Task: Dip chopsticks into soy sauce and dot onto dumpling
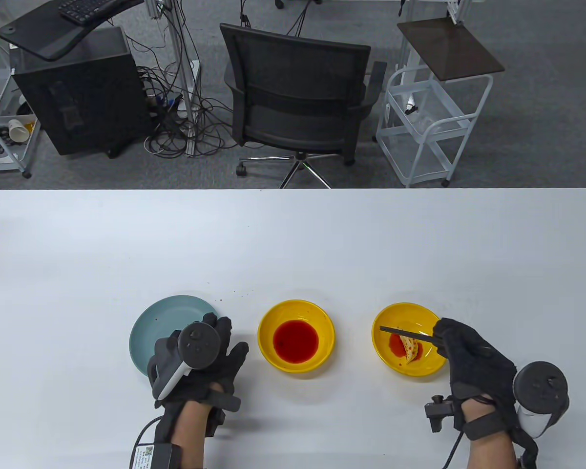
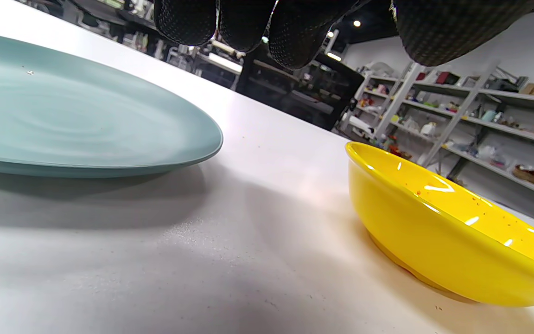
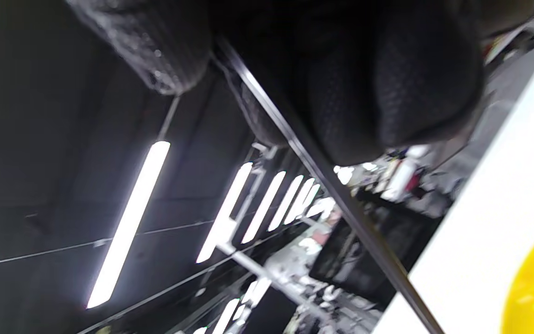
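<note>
Beyond my white table (image 1: 293, 234) lies grey carpet (image 1: 542, 146). A black mesh chair (image 1: 298, 93) faces me. To its left stand a black cabinet (image 1: 78, 102) and tangled cables (image 1: 180, 127); to its right, a white cart (image 1: 429, 127). Shelves (image 2: 480, 125) line the wall. Ceiling tube lights (image 3: 128, 222) are on.

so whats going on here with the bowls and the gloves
A person in sensor gloves is seasoning a dumpling. The right hand holds dark chopsticks over the right yellow bowl, tips above the sauce-spotted dumpling. The left hand rests on the table by a blue-green plate. The soy sauce bowl sits in the middle.
</note>
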Available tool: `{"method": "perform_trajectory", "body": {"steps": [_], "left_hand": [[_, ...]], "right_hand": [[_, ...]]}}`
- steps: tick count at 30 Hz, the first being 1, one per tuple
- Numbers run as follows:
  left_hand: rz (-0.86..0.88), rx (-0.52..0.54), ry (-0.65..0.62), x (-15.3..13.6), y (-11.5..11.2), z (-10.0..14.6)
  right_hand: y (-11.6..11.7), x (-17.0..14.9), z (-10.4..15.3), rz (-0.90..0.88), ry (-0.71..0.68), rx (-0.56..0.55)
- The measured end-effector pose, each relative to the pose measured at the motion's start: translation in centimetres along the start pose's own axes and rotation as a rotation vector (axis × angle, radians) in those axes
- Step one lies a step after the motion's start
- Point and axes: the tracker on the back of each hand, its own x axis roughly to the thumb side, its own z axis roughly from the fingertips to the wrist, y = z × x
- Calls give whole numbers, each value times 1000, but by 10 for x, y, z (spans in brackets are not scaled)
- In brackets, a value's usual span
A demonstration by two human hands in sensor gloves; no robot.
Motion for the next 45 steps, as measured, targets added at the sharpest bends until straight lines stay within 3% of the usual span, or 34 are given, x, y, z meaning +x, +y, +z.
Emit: {"method": "perform_trajectory", "body": {"steps": [7,14,18,35,45], "left_hand": [[-9,9,-17,4,0,1],[-14,12,-34,9,0,2],[-18,10,-40,11,-1,2],[-22,9,-45,13,-2,3],[-22,6,-45,14,-3,3]], "right_hand": [[50,27,13,12,-248,189],[100,28,27,176,-287,372],[114,22,31,236,-277,405],[136,16,39,348,-237,469],[136,16,39,328,-232,465]]}}
